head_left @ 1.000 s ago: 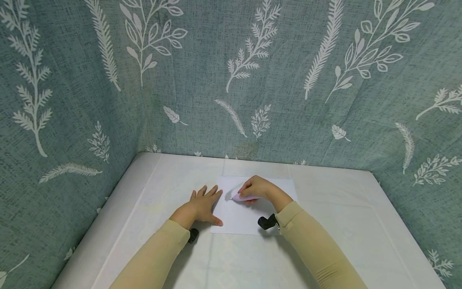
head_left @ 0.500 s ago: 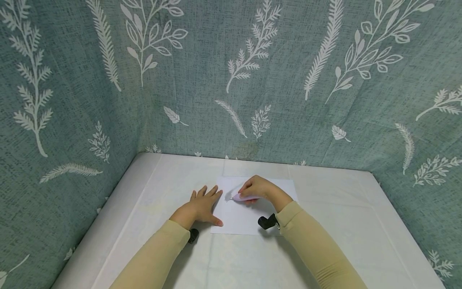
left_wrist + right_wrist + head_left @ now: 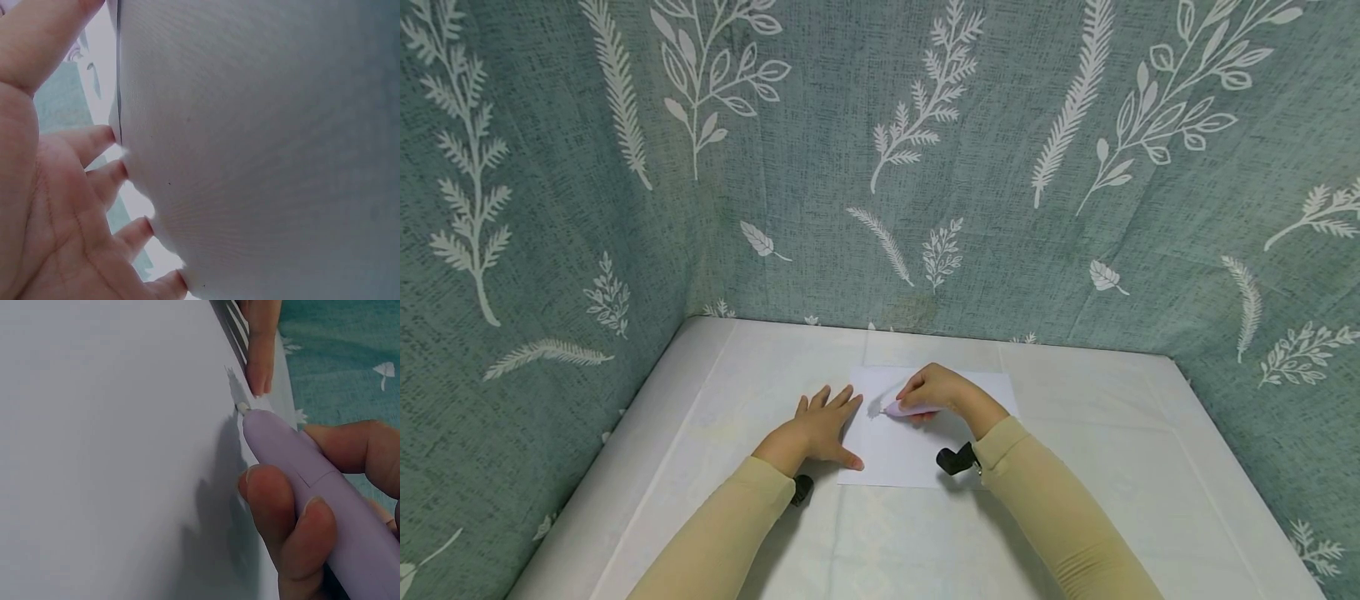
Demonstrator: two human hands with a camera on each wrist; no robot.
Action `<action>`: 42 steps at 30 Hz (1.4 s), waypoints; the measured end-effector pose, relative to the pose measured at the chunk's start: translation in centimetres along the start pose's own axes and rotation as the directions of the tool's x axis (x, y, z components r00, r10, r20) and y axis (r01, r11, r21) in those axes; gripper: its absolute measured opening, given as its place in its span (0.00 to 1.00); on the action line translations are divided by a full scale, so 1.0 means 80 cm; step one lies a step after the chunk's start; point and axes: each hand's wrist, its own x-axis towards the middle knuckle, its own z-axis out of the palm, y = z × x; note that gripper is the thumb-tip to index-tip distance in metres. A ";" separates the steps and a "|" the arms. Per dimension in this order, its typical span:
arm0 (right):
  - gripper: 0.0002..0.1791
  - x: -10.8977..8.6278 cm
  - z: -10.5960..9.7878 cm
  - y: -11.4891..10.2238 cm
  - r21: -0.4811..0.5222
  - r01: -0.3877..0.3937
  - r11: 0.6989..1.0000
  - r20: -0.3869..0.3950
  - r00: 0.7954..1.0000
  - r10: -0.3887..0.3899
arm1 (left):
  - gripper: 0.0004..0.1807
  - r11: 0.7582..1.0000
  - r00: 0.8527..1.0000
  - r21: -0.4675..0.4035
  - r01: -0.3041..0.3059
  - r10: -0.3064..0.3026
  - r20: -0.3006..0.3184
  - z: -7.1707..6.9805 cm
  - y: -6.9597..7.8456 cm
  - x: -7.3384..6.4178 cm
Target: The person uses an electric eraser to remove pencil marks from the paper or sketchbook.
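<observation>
A white sheet of paper [image 3: 887, 454] lies on the white-covered table. My left hand [image 3: 816, 432] rests at its left edge with fingers spread; the thumb and index finger touch the sheet. In the left wrist view, the palm [image 3: 69, 219] and fingertips press on the surface. My right hand [image 3: 943, 392] pinches a thick, light purple electric eraser [image 3: 312, 487] between thumb and fingers. Its small white tip [image 3: 242, 408] points left and down at the upper left part of the paper, at or very near the surface. The rear of the eraser is hidden by the hand.
A white cloth covers the table [image 3: 760, 533]. Green fabric [image 3: 820, 167] with white leaf patterns hangs behind and at both sides. Black wrist cameras sit under the left sleeve [image 3: 722, 525] and the right sleeve [image 3: 1052, 500]. The right hand's shadow falls on the paper.
The eraser's tip has shifted very slightly on the paper with small motions of the right hand. The left hand and the paper stay where they were.
</observation>
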 end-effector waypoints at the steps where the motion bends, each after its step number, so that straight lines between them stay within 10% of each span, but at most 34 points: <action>1: 0.06 0.000 0.000 0.000 0.000 0.000 1.000 0.000 1.000 0.000 | 0.64 1.000 1.000 0.000 0.001 -0.001 0.000 0.000 0.000 0.000; 42: 0.06 -0.001 -0.002 -0.001 -0.002 0.000 1.000 -0.002 1.000 0.000 | 0.63 1.000 1.000 0.008 0.001 -0.002 0.006 0.002 -0.002 0.003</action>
